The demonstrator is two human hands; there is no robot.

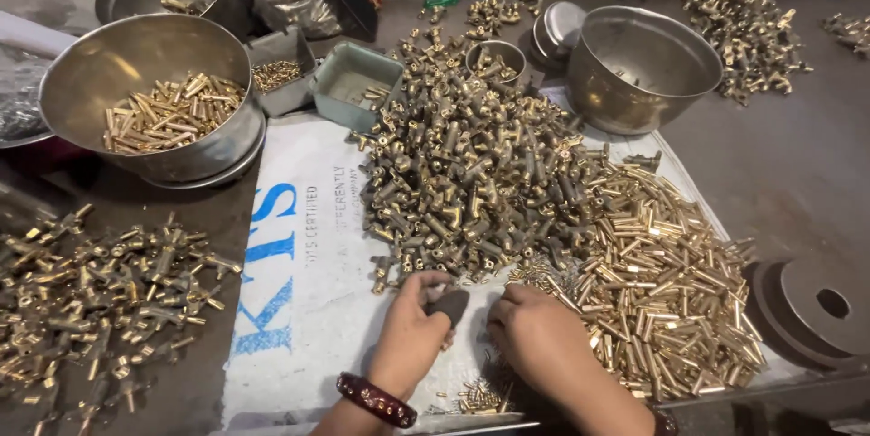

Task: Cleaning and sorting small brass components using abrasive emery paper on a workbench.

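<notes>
Two hands work at the counter's near edge on a white printed sack (pixel 308 309), the left hand (pixel 412 332) curled shut around a small dark block (pixel 450 305), the right hand (pixel 542 341) loosely bent, its grip hidden, beside a large heap of brass tee fittings (pixel 462 182) and brass pins (pixel 662 300) remaining.

Steel bowl of brass tubes (pixel 154 101), empty steel bowl (pixel 640 64), green tray (pixel 353 82), grey disc with a hole (pixel 811 309)
</notes>
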